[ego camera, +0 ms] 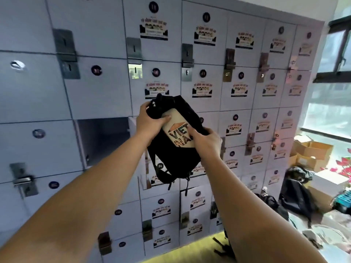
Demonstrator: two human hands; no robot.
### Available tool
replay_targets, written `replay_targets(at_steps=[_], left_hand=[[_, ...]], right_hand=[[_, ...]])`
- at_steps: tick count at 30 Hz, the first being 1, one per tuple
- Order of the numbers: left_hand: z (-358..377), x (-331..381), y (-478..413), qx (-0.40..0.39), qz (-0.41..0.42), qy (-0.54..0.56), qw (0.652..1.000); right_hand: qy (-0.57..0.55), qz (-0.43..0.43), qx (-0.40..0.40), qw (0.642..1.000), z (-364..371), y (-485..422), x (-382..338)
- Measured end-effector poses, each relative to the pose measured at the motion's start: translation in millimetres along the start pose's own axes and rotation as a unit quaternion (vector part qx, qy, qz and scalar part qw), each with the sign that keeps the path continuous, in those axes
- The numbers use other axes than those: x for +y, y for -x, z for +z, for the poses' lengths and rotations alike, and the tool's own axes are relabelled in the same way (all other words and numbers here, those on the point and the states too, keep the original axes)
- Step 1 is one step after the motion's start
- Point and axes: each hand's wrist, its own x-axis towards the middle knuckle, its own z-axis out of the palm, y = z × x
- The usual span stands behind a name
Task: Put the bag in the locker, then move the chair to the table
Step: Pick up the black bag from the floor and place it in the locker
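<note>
A black backpack [176, 164] with a beige printed patch hangs in the air in front of a wall of pale lockers. My left hand [150, 122] grips its top end. My right hand [205, 141] holds its right side by the patch. Straps dangle below it. One locker compartment [103, 139] stands open just left of the bag, at about the same height, and its inside looks empty. Its door is hidden behind the bag. No chair or table is in view.
The locker wall [237, 88] fills the view, most doors shut, with stickers and metal hasps. Cardboard boxes [311, 152], black bags [296, 194] and red flowers [343, 166] lie on the floor at the right under a window [334, 73].
</note>
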Motion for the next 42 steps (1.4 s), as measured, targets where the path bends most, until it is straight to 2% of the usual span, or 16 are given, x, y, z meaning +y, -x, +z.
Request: replay_targets(at_steps=[7, 11, 18, 25, 31, 34, 42], left_hand=[[-130, -23, -4, 0.092, -0.013, -0.04, 0.995], [-186, -51, -22, 0.109, -0.013, -0.066, 0.992], [-249, -119, -72, 0.09, -0.031, -0.055, 0.994], [-266, -201, -129, 0.051, -0.055, -0.051, 0.996], [-258, -277, -187, 0.019, -0.084, -0.069, 0.994], [-250, -308, -221, 0.019, -0.097, -0.103, 0.99], [-237, -351, -302, 0.038, -0.118, -0.109, 0.986]], right_hand=[[-0.009, -0.018, -0.104, 0.994, 116, 44, -8], [-0.018, -0.012, -0.139, 0.99, 175, 60, -1], [0.003, 0.011, -0.123, 0.992, 276, 62, 22], [0.039, 0.042, -0.082, 0.995, 347, 34, 63], [0.031, 0.08, -0.088, 0.992, 403, -22, 112], [0.023, 0.084, -0.089, 0.992, 437, -53, 134], [0.043, 0.076, -0.08, 0.993, 504, -124, 157]])
